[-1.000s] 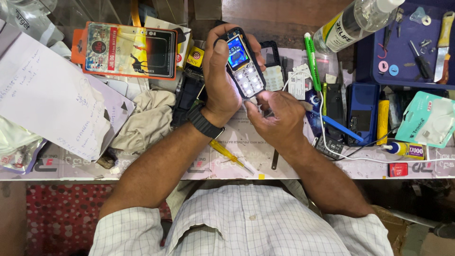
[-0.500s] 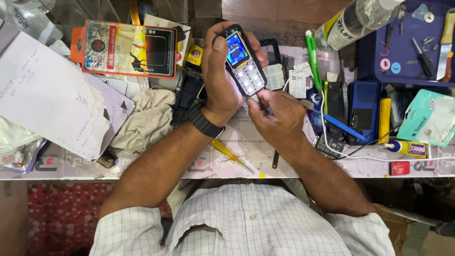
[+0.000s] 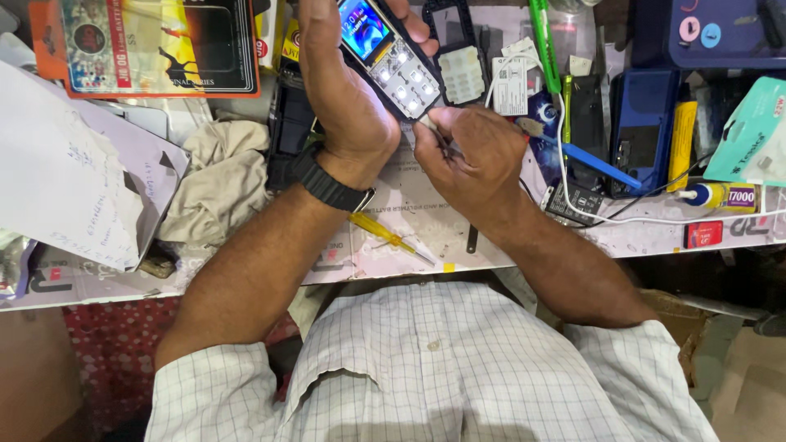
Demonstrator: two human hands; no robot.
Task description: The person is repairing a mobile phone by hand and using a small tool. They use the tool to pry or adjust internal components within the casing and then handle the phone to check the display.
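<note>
My left hand (image 3: 344, 106) grips a small keypad phone (image 3: 385, 57) with a lit blue screen and a bare, glowing key board, holding it up over the workbench. A black watch (image 3: 327, 187) is on that wrist. My right hand (image 3: 475, 155) is closed just below the phone's lower end. Its fingers pinch a thin dark tool (image 3: 440, 141) whose tip meets the bottom edge of the phone. Both forearms reach out from a white checked shirt.
On the bench lie a yellow-handled screwdriver (image 3: 385, 236), a beige cloth (image 3: 217, 184), white papers (image 3: 65, 172), an orange packaged card (image 3: 155, 49), a loose white keypad (image 3: 461, 74), a green pen (image 3: 542, 41), a blue box (image 3: 643, 131) and a glue tube (image 3: 720, 196). The bench edge (image 3: 246, 282) runs in front of my chest.
The view has shifted, so the phone and hands sit higher and slightly left in the frame. Both hands keep the same grip and pose.
</note>
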